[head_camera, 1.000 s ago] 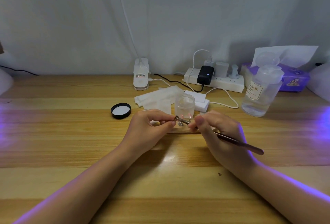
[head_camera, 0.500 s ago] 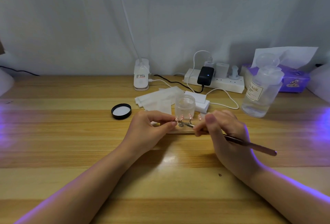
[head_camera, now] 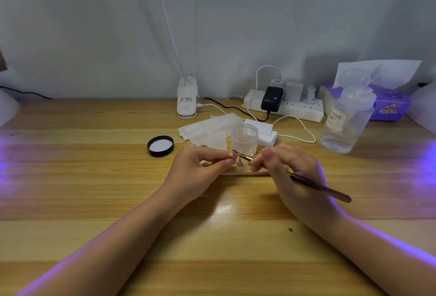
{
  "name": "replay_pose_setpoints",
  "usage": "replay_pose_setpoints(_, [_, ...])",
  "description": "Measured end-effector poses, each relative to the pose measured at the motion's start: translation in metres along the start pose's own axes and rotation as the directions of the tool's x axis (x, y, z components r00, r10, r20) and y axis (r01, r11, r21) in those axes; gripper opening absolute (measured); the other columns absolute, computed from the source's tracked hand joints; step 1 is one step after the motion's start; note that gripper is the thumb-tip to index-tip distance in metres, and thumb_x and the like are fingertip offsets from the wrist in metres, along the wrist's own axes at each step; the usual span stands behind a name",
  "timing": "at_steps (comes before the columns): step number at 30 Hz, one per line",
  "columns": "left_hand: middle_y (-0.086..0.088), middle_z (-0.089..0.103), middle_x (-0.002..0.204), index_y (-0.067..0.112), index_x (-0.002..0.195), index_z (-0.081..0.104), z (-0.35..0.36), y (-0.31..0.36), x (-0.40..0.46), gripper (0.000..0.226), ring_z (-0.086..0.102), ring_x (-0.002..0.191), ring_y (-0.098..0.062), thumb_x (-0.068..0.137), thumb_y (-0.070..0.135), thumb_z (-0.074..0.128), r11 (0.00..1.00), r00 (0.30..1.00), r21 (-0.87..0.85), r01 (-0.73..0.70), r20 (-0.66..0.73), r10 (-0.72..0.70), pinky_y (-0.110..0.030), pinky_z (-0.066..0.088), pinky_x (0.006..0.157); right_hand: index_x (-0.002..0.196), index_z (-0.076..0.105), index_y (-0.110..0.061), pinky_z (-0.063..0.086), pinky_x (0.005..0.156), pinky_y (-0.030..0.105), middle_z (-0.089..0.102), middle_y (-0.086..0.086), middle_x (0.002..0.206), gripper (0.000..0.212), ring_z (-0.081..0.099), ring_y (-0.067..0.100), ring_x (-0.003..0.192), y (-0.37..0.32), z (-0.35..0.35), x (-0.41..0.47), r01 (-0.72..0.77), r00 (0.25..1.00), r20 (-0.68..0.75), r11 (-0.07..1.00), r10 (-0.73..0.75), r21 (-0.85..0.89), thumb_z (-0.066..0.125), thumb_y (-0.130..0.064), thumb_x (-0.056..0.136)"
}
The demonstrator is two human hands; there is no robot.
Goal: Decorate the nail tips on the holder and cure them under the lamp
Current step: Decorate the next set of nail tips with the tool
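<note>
A wooden nail-tip holder [head_camera: 245, 173] lies at the table's middle, partly hidden by both hands, with small tips on metal stands [head_camera: 239, 162] rising from it. My left hand [head_camera: 198, 168] pinches one nail tip [head_camera: 233, 154] between thumb and fingers, just above the holder. My right hand [head_camera: 287, 173] grips a thin brown brush [head_camera: 316, 186] like a pen, and its metal end touches the pinched tip. The white clip lamp [head_camera: 187, 97] stands at the back, its neck rising out of view.
An open clear jar [head_camera: 245, 138] stands right behind the holder, its black lid [head_camera: 160, 145] to the left. White wipes [head_camera: 207, 128], a white block [head_camera: 265, 131], a power strip [head_camera: 283, 104] with cables, a clear bottle [head_camera: 345, 121] and a purple tissue box [head_camera: 387, 104] fill the back right.
My right hand has shifted slightly left and up, bringing the brush end onto the tip in my left hand. The left hand has stayed almost still.
</note>
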State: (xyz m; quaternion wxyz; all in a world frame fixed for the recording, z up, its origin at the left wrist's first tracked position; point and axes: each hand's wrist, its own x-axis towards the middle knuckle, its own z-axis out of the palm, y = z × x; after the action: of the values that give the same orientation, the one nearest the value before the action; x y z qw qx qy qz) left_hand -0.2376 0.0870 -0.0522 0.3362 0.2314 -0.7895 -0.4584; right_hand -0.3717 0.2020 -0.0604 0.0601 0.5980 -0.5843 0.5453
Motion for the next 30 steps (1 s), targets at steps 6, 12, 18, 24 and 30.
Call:
replay_pose_setpoints(6, [0.01, 0.072, 0.084, 0.02, 0.09, 0.073, 0.0002, -0.0017, 0.0006, 0.017, 0.065, 0.085, -0.002, 0.077, 0.01, 0.07, 1.0, 1.0, 0.019, -0.021, 0.013, 0.021, -0.013, 0.048, 0.075, 0.075, 0.069, -0.016, 0.044, 0.069, 0.036, 0.06, -0.016, 0.074, 0.048, 0.057, 0.007, 0.072, 0.0, -0.0009, -0.0022, 0.07, 0.998, -0.012, 0.998, -0.069, 0.006, 0.036, -0.045, 0.094])
replay_pose_setpoints(12, [0.014, 0.071, 0.083, 0.027, 0.084, 0.072, 0.0001, -0.0016, 0.0008, 0.02, 0.065, 0.084, 0.001, 0.08, 0.008, 0.067, 1.0, 0.999, 0.014, -0.015, 0.029, 0.014, -0.012, 0.048, 0.077, 0.069, 0.063, -0.027, 0.038, 0.082, 0.029, 0.062, -0.017, 0.067, 0.034, 0.058, -0.001, 0.072, 0.0014, 0.0001, -0.0008, -0.008, 0.999, -0.043, 0.998, 0.005, -0.068, 0.04, -0.041, 0.09])
replay_pose_setpoints(18, [0.004, 0.073, 0.082, 0.017, 0.088, 0.073, 0.0001, -0.0012, 0.0009, 0.02, 0.066, 0.082, -0.003, 0.083, 0.002, 0.063, 1.0, 0.999, 0.0, -0.018, 0.046, 0.018, -0.015, 0.051, 0.076, 0.076, 0.069, -0.017, 0.039, 0.07, 0.036, 0.06, -0.014, 0.069, 0.044, 0.054, 0.008, 0.066, -0.0017, 0.0013, -0.0006, 0.145, 0.989, 0.015, 0.981, -0.144, -0.128, 0.038, -0.043, 0.094])
replay_pose_setpoints(24, [0.014, 0.069, 0.073, 0.023, 0.086, 0.07, 0.0007, 0.0004, 0.0, 0.025, 0.064, 0.073, 0.006, 0.083, -0.001, 0.061, 0.999, 0.999, -0.05, -0.009, 0.053, 0.012, -0.006, 0.045, 0.067, 0.069, 0.062, -0.03, 0.042, 0.08, 0.034, 0.061, -0.018, 0.067, 0.031, 0.058, 0.0, 0.074, 0.0007, -0.0011, 0.0007, -0.05, 0.997, -0.065, 0.998, 0.048, -0.024, 0.041, -0.041, 0.089])
replay_pose_setpoints(30, [0.008, 0.07, 0.077, 0.018, 0.084, 0.071, 0.0021, -0.0001, 0.0003, 0.024, 0.064, 0.074, 0.003, 0.085, -0.002, 0.059, 0.998, 0.997, -0.055, -0.006, 0.081, 0.01, -0.009, 0.048, 0.069, 0.078, 0.066, -0.024, 0.043, 0.065, 0.03, 0.06, -0.012, 0.071, 0.041, 0.054, 0.006, 0.069, -0.0044, 0.0008, 0.0009, 0.073, 0.997, 0.032, 0.997, -0.073, -0.016, 0.037, -0.05, 0.092])
